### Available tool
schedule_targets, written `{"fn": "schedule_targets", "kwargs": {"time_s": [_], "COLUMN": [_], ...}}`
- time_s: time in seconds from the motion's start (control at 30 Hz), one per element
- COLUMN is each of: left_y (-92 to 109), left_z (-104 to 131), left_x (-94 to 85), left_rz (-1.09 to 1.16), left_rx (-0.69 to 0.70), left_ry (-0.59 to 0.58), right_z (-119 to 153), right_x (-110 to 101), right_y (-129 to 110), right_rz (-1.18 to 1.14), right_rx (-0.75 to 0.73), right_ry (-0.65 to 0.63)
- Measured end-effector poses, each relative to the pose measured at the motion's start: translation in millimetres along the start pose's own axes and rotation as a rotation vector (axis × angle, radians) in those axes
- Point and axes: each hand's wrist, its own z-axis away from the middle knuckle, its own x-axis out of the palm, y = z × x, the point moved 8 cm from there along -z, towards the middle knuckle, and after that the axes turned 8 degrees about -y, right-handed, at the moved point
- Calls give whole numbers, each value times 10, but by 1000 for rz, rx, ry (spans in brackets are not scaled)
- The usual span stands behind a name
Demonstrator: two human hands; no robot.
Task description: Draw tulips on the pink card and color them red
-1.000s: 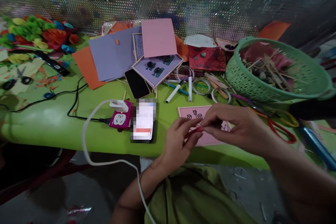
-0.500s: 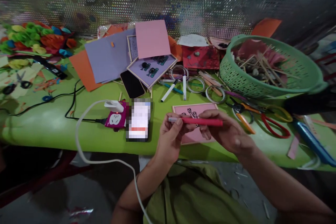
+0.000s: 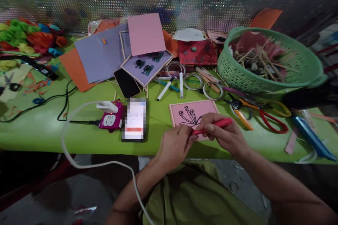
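Both hands meet over the lower part of a pink framed card [image 3: 176, 110] that bears a black flower drawing. My right hand [image 3: 224, 134] holds a red marker [image 3: 223, 123], tilted up to the right, between thumb and fingers. At the marker's lower left end, the fingers of my left hand [image 3: 176, 144] are pinched together; the very tip is hidden by them. A white-barrelled marker [image 3: 166, 88] and another white one [image 3: 181, 85] lie behind the card.
Left of the hands are a lit phone [image 3: 134, 119], a purple power socket [image 3: 109, 121] and a white cable [image 3: 111, 163]. Scissors [image 3: 273, 121] and a green basket [image 3: 253, 77] are at the right. Purple card sheets [image 3: 101, 54] lie behind.
The red marker has tilted, its left end now lower. My left hand has turned and closed over that end, and my right hand grips further along. More of the flower drawing shows.
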Motion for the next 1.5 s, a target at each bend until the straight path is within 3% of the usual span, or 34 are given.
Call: {"fn": "schedule_targets", "kwargs": {"time_s": [0.67,0.97,1.03,1.17,1.23,1.37,1.5], "left_y": [-40,-59,-103,-143,-77,26,-14], "left_z": [40,74,111,216,233,198,184], "left_x": [20,128,133,49,25,24,34], "left_rz": [-15,-12,-19,-98,-111,-91,-31], "left_rx": [20,11,-24,-71,0,139,160], "left_ry": [30,-28,-45,9,41,69,25], "right_z": [-37,19,16,238,181,-84,-270], "right_x": [13,36,-113,-741,-812,-764,-797], "right_y": [57,118,32,-368,-362,-32,263], "right_rz": [-20,4,5,-13,14,-3,36], "right_rx": [40,75,24,-377,-334,-80,10], "right_ry": [-30,-12,85,611,557,353,313]}}
